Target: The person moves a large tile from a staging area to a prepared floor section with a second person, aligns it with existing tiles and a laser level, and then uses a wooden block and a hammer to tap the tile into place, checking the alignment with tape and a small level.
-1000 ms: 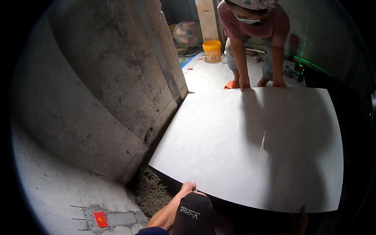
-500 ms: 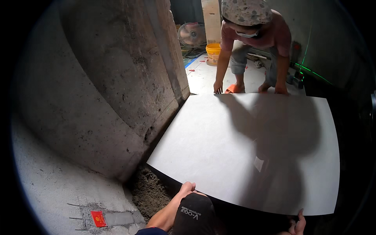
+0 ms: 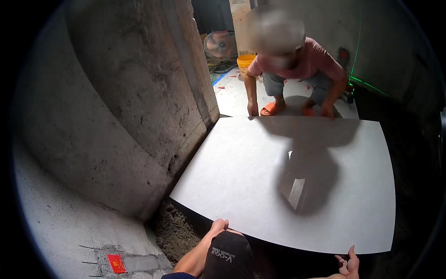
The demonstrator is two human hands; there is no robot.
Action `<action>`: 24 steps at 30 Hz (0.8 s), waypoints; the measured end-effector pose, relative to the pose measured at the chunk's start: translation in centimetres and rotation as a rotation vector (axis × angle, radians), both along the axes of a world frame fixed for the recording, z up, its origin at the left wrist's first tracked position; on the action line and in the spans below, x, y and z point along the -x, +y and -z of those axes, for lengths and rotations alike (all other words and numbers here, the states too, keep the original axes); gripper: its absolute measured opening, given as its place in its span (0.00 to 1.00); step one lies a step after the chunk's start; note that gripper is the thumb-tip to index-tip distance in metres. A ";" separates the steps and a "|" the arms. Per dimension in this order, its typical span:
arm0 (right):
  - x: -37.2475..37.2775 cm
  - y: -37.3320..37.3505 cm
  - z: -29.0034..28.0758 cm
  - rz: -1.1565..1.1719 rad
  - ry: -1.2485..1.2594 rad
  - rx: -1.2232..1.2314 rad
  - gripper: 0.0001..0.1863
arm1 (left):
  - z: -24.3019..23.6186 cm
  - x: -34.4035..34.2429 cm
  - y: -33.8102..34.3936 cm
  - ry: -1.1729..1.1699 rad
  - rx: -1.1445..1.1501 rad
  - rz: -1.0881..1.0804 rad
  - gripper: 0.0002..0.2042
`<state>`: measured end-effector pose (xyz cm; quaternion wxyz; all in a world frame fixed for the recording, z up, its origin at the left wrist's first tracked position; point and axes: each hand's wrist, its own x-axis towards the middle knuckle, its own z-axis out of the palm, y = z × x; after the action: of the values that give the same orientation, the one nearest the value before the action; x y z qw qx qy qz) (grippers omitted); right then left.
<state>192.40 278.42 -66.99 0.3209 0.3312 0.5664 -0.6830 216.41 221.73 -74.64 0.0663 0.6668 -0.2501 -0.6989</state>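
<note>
A large pale floor tile (image 3: 232,172) spans the space between me and a co-worker. My left hand (image 3: 219,226) grips its near edge toward the left, thumb on top and the other fingers hidden beneath. Near the tile's right front corner is my right hand (image 3: 347,265), its thumb raised over the edge and its bent fingers just below it. Opposite me, a squatting co-worker (image 3: 302,65) has both hands at the far edge. Two small bright patches and the co-worker's shadow lie across the tile's surface.
Rough concrete wall (image 3: 134,93) rises close along the left. Grey mortar (image 3: 179,232) lies below the tile's left front corner, beside my dark-clad knee (image 3: 230,255). Farther back are a yellow bucket (image 3: 245,61), a fan (image 3: 219,45) and green laser lines (image 3: 369,85).
The co-worker has sunk into a lower squat, hands still at the far edge. My right hand has shifted slightly left, with more of its fingers showing. The view has moved a little.
</note>
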 end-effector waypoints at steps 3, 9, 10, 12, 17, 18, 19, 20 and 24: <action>0.2 1.1 1.6 -0.031 -0.028 0.032 0.50 | -2.6 0.5 0.8 -0.084 0.153 0.289 0.11; -1.6 0.8 2.3 0.005 -0.103 -0.004 0.52 | 2.1 -0.3 0.6 -0.095 0.140 0.250 0.16; -1.6 0.4 2.9 -0.008 -0.112 0.021 0.52 | 6.7 -2.6 -0.9 -0.119 0.227 0.413 0.17; -1.4 1.3 4.8 -0.013 -0.123 0.080 0.51 | 10.4 -4.7 -2.4 -0.172 0.302 0.581 0.19; -2.4 -0.3 1.1 0.047 -0.111 0.048 0.45 | 9.9 -3.4 -1.1 -0.178 0.224 0.579 0.21; -2.4 0.0 2.2 0.082 -0.054 0.016 0.43 | 9.4 -2.7 -1.1 -0.199 0.279 0.664 0.21; -2.5 0.3 3.2 0.117 0.003 -0.016 0.41 | 8.9 -2.2 -1.0 -0.201 0.301 0.692 0.21; -2.6 0.3 4.3 0.130 0.010 0.001 0.39 | 8.5 -2.5 -1.0 -0.212 0.322 0.708 0.21; -3.1 1.4 7.4 0.210 0.055 0.049 0.34 | 5.6 0.0 0.4 -0.233 0.290 0.643 0.22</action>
<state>195.52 279.83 -74.39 0.2402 0.3619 0.5203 -0.7352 216.45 222.18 -80.24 -0.0920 0.6128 -0.5493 -0.5606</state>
